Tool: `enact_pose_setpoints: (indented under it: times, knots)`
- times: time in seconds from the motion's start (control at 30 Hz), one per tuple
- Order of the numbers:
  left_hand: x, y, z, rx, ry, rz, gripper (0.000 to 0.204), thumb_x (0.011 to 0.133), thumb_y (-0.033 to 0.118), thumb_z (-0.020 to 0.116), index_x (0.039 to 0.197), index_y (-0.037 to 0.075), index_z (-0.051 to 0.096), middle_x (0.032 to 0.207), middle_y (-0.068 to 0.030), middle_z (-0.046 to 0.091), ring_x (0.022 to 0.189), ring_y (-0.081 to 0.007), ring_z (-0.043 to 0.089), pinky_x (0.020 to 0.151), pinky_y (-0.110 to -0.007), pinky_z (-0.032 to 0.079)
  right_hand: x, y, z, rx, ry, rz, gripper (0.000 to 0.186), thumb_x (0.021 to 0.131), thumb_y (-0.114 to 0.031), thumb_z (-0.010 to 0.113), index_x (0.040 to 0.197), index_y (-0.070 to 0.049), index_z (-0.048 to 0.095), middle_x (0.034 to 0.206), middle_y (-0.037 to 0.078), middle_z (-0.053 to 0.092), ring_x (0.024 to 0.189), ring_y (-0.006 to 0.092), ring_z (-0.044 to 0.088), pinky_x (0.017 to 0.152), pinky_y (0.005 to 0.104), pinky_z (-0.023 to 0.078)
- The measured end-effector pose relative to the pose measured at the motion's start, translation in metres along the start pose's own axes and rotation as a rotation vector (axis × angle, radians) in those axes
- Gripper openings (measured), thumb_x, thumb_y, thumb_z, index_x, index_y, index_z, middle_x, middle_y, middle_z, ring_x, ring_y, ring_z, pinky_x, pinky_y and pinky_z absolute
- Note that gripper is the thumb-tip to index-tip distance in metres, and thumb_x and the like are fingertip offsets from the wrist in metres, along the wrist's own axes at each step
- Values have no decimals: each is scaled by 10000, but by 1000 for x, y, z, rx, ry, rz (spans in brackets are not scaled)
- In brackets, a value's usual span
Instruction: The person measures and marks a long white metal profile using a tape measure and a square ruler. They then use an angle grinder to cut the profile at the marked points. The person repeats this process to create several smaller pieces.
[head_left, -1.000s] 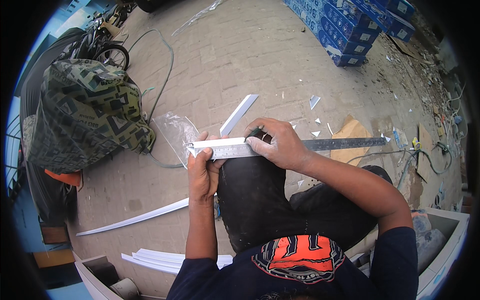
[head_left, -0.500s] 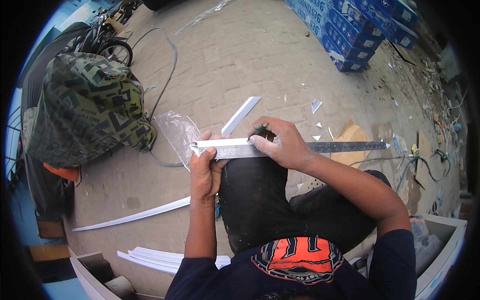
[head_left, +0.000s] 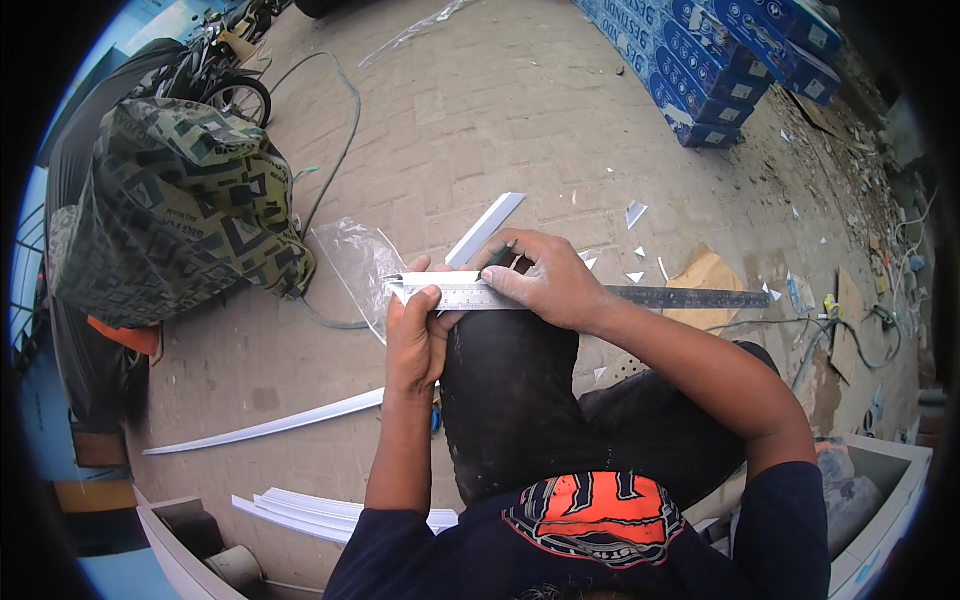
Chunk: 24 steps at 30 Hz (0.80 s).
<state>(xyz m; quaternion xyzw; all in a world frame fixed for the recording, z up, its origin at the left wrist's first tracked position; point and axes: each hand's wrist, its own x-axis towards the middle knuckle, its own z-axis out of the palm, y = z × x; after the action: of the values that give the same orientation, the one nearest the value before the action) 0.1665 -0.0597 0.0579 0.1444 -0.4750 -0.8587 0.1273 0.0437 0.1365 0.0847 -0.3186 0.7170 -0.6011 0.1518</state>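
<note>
A long steel ruler [head_left: 680,298] lies against a short white angle strip [head_left: 435,281] above my bent knee. My left hand [head_left: 412,335] is closed around the left end of both, its thumb pressing on the ruler's face. Toward the ruler's middle, my right hand [head_left: 548,284] is closed, pinching a small dark green tool [head_left: 497,262] at the strip's right part. Fingers cover much of that tool, so its exact kind and tip do not show. From my right hand the ruler's dark far part sticks out to the right.
Another white strip piece [head_left: 486,228] and clear plastic wrap [head_left: 350,262] lie on the paved floor ahead. Longer white strips [head_left: 300,512] are at the left. Brown cardboard [head_left: 705,285] and white offcuts lie right. Blue boxes [head_left: 700,75] are stacked far right; a covered bundle [head_left: 180,215] stands left.
My right hand has moved slightly left along the ruler, and more of the dark green tool shows. My left hand keeps its hold on the ruler and strip.
</note>
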Motion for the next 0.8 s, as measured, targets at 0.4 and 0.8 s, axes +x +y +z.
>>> enact_pose_setpoints:
  times: [0.4, 0.8]
  knots:
    - [2, -3, 2, 21, -2, 7, 749, 1047, 118, 600, 1618, -128, 182, 1388, -277, 615, 1307, -368, 685, 1006, -428, 679, -3, -5, -1, -46, 36, -24, 286, 905, -256, 721, 1109, -61, 763, 973, 135, 766, 851, 252, 715, 814, 391, 569]
    - [2, -3, -2, 25, -11, 10, 753, 1042, 126, 598, 1617, -127, 183, 1375, -266, 614, 1298, -366, 687, 1002, -431, 677, -3, -8, -3, -84, -35, 9, 313, 941, -201, 764, 1197, -22, 767, 1176, 152, 765, 1035, 258, 729, 883, 381, 567]
